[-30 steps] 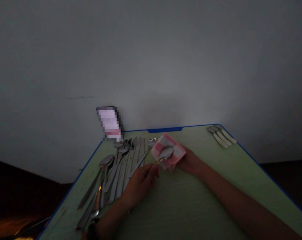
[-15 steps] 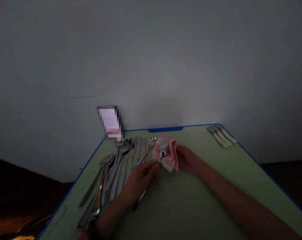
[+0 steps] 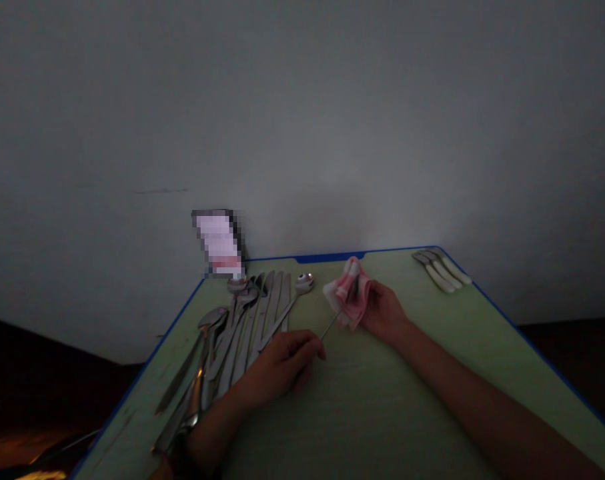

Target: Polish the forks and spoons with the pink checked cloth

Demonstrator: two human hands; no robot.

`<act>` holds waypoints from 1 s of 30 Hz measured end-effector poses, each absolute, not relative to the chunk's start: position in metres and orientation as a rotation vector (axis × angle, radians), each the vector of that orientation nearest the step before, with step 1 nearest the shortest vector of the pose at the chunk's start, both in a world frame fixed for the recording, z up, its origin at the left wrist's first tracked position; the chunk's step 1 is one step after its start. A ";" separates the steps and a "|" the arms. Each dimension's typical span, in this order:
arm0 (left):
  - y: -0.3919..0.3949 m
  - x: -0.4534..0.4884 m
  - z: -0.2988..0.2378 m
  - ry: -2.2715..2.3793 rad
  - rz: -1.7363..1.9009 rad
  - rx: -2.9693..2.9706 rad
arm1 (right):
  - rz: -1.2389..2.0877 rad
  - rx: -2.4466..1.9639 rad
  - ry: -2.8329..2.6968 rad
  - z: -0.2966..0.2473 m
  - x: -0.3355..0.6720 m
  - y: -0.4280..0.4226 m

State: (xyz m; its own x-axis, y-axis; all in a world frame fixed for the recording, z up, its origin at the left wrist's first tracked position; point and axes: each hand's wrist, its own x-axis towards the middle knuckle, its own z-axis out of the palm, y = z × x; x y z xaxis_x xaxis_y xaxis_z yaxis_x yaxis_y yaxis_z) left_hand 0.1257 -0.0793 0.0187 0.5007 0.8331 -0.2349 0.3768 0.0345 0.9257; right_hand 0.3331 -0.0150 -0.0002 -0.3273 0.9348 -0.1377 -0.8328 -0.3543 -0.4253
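Note:
My left hand (image 3: 282,365) pinches the handle end of a metal spoon (image 3: 332,323) that slants up to the right. Its bowl end is wrapped inside a pink and white checked cloth (image 3: 349,291), which my right hand (image 3: 385,311) grips closed around it. Both hands hover over the middle of a green table (image 3: 372,407) with a blue rim.
Several spoons and knives (image 3: 232,333) lie in a row on the table's left side. A few white-handled utensils (image 3: 442,269) rest at the far right corner. A blurred pink and white object (image 3: 219,243) stands at the back left against a grey wall.
The spoon's bowl lay open on the cloth; now the cloth is folded round it. My right hand has shifted right and back, and the spoon's handle has come out of the cloth.

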 end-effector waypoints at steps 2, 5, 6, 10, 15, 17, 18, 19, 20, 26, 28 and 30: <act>-0.080 0.127 0.019 1.123 0.486 1.601 | 1.862 -0.456 -0.283 -0.002 0.333 -0.013; -0.080 0.130 0.019 1.170 0.500 1.613 | 1.812 -0.464 -0.264 -0.005 0.334 -0.010; -0.080 0.130 0.019 1.182 0.510 1.601 | 1.809 -0.458 -0.268 -0.005 0.334 -0.009; -0.078 0.131 0.020 1.224 0.574 1.595 | 1.848 -0.418 -0.314 -0.001 0.333 -0.011; -0.078 0.132 0.019 1.231 0.629 1.636 | 1.844 -0.351 -0.409 0.005 0.334 -0.017; -0.079 0.133 0.019 1.260 0.618 1.645 | 1.839 -0.338 -0.439 0.005 0.334 -0.017; -0.079 0.134 0.019 1.283 0.607 1.654 | 1.846 -0.352 -0.445 0.004 0.334 -0.018; -0.080 0.134 0.019 1.306 0.594 1.671 | 1.860 -0.374 -0.448 0.004 0.333 -0.018; -0.080 0.134 0.019 1.327 0.586 1.696 | 1.879 -0.403 -0.447 0.003 0.332 -0.018; -0.081 0.136 0.018 1.364 0.557 1.803 | 1.955 -0.474 -0.482 0.005 0.326 -0.020; -0.081 0.136 0.017 1.351 0.565 1.810 | 1.950 -0.480 -0.503 0.003 0.326 -0.020; -0.081 0.136 0.016 1.337 0.560 1.810 | 1.931 -0.485 -0.526 0.000 0.326 -0.019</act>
